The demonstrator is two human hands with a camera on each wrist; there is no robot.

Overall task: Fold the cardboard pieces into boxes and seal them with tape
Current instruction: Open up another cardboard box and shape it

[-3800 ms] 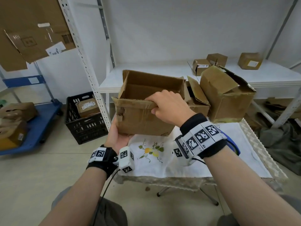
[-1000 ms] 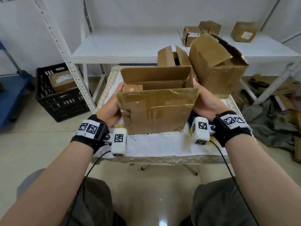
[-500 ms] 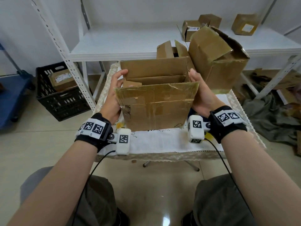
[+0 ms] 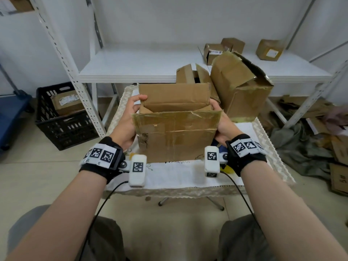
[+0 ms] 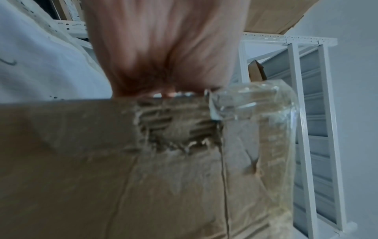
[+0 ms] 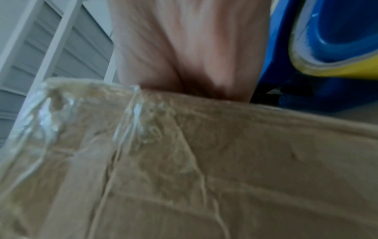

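Note:
A worn brown cardboard box (image 4: 175,132) stands on the cloth-covered table (image 4: 178,174), its top open. The near flap, glossy with old clear tape, stands up and the far flap leans back. My left hand (image 4: 130,117) clasps the box's left side, fingertips curled at the top of the left side flap. On the right side, my right hand (image 4: 220,121) holds the box with fingers over the right side flap. Both wrist views are blurred: the left hand (image 5: 163,48) sits above torn cardboard (image 5: 143,177), the right hand (image 6: 184,48) above taped cardboard (image 6: 225,161). A blue-and-yellow tape dispenser (image 6: 337,40) lies beside the right hand.
A larger taped box (image 4: 241,87) and a small open box (image 4: 190,74) stand just behind on the table. Beyond is a white shelf (image 4: 141,66) with small boxes (image 4: 271,49). A black crate (image 4: 64,117) sits on the floor to the left, flattened cardboard (image 4: 337,153) to the right.
The box, earlier held up in the air, now stands on the table. In the last second both hands slid up its sides, and the left fingers rose to the flap's top.

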